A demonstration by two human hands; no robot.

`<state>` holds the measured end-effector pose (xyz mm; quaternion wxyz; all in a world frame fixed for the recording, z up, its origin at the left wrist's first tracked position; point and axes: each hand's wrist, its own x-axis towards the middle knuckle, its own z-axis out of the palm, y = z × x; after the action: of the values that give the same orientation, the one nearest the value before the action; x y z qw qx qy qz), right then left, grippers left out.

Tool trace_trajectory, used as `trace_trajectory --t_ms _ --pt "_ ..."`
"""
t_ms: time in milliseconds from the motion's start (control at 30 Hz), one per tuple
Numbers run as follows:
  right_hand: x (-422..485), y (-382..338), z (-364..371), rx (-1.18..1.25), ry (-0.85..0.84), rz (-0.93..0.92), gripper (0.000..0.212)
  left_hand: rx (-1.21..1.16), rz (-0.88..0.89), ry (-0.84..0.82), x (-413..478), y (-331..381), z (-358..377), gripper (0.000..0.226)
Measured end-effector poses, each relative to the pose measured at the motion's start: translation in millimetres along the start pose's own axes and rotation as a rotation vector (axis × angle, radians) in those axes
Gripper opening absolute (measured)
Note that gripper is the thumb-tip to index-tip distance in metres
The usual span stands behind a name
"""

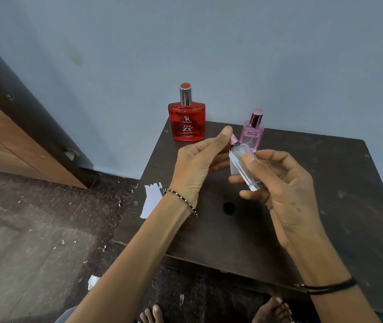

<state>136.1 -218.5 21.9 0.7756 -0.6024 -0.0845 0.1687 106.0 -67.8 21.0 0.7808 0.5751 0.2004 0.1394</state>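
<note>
My right hand [276, 185] holds a small clear glass perfume bottle [244, 167], tilted, thumb on its front face and fingers behind it. My left hand [200, 162] pinches the bottle's pink cap [234, 139] at the top. Both hands hover above the dark wooden stool [325, 206]. At the stool's far edge stands a red perfume bottle [187, 123] with a silver collar and red cap. To its right stands a pink perfume bottle [252, 136] labelled DGZ, partly behind the clear bottle.
A grey wall rises just behind the stool. A wooden door or cabinet panel [11, 141] stands at the left. The speckled floor [34, 241] carries paper scraps, and a torn white patch [152, 199] sticks to the stool's left edge. My bare toes [272, 311] show below.
</note>
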Motion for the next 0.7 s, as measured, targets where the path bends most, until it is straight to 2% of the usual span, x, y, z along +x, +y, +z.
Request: trace_trajectory --t_ms 233,467,700 --pt "-0.2 -0.7 -15.9 0.106 -0.045 0.029 0.053 -0.015 0.002 -0.016 -1.4 0.4 10.8 0.028" --pt "1.6 1.0 -26.9 0.139 -0.055 0.054 0.046 -0.085 0.058 -0.054 -2.4 -3.9 22.2 0.019" --pt "4.5 0.7 -36.0 0.177 -0.074 0.086 0.04 -0.075 0.052 -0.022 -0.3 -9.5 29.8 0.025"
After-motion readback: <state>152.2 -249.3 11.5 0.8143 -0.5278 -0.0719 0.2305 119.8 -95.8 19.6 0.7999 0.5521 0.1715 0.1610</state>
